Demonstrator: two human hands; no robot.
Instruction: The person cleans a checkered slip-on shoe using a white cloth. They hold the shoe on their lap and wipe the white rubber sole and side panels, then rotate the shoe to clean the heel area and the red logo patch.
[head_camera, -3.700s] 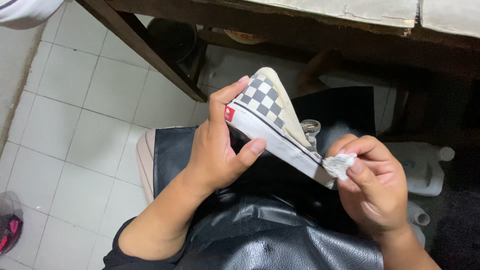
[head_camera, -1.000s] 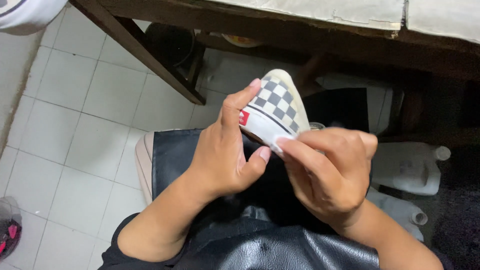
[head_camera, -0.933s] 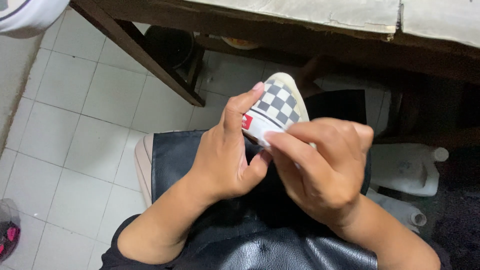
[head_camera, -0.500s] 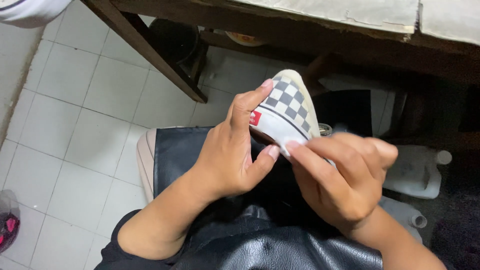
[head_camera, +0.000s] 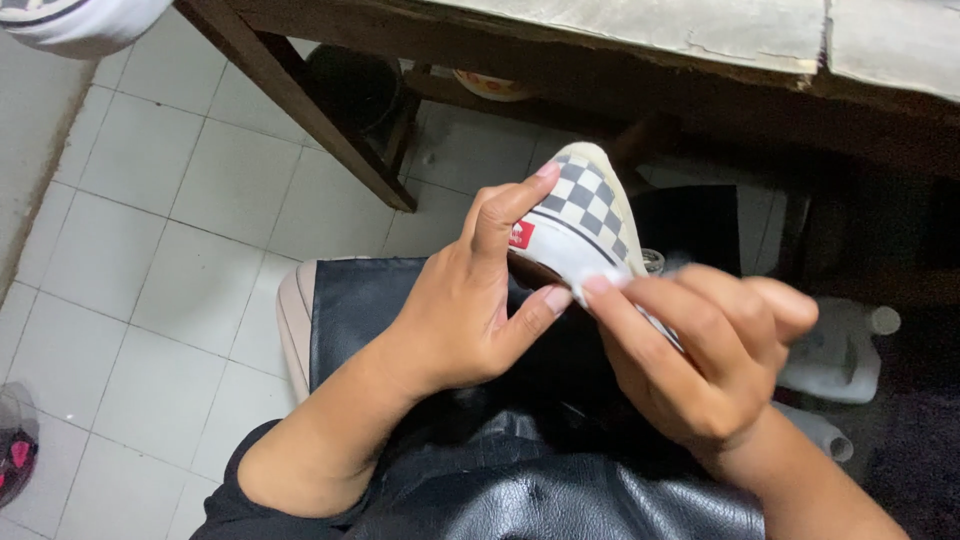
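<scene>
Grip-wise, the left hand is wrapped around the heel end of the checkered slip-on shoe, index finger up along the back, thumb pressing underneath, so it's closed firmly on the shoe. That shoe sits tilted up over the person's lap, above a black leather apron, with the wooden bench just beyond it.

Moving right, the right hand has its fingertips pinched against the white sidewall of the sole. Something may be tucked under those fingers, but I can't tell what, so I'd call it closed on the shoe's edge.

What could go wrong, I reckon: only the heel is held, so hard rubbing from the right could twist the shoe loose and drop it onto the tiled floor.

Labels: a small red rectangular tab sits on the heel, beside the left index finger. At far right, a pale plastic jug lies on the floor; no label is visible on it.
</scene>
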